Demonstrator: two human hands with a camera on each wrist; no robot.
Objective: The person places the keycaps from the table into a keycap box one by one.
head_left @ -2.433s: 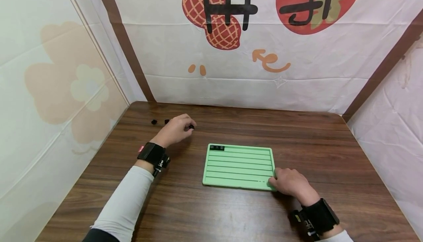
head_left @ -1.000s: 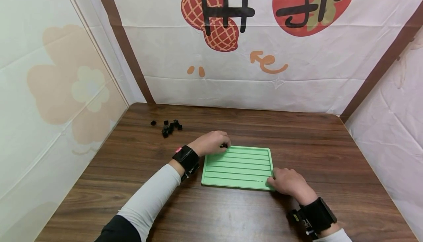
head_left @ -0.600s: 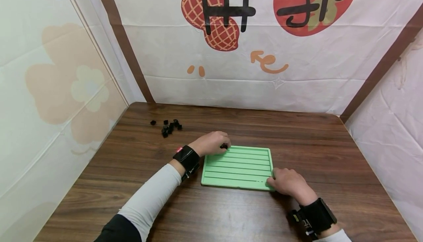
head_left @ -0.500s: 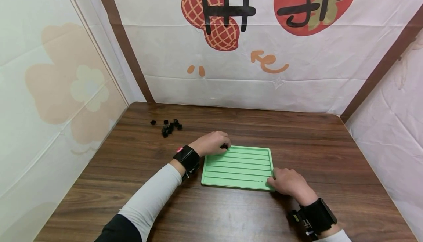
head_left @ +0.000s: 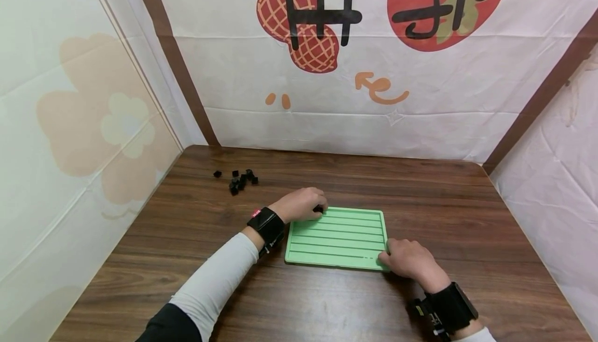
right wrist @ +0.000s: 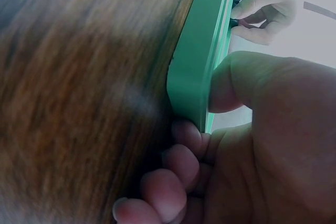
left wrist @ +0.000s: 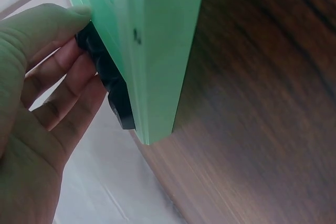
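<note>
A pale green ridged tray (head_left: pixel 337 242) lies flat on the table. My left hand (head_left: pixel 301 205) is over its far left corner, thumb and fingertips pinching a small black keycap (head_left: pixel 318 209) at the tray's far edge. In the left wrist view a short row of black keycaps (left wrist: pixel 107 72) lines the tray's edge, running from the corner up to my fingertips; in the head view the hand hides most of this row. My right hand (head_left: pixel 412 260) grips the tray's near right corner, the thumb (right wrist: pixel 231 85) on its top and the fingers curled against its side.
Several loose black keycaps (head_left: pixel 242 180) lie scattered at the table's far left, beyond my left forearm. The brown wooden table (head_left: pixel 448 202) ends at a printed white cloth (head_left: pixel 345 124) behind, with more cloth on both sides.
My left hand has come from the loose keycaps rightward and nearer to the tray's far left corner, carrying a keycap; over the last second it barely moves. My right hand stays at its corner.
</note>
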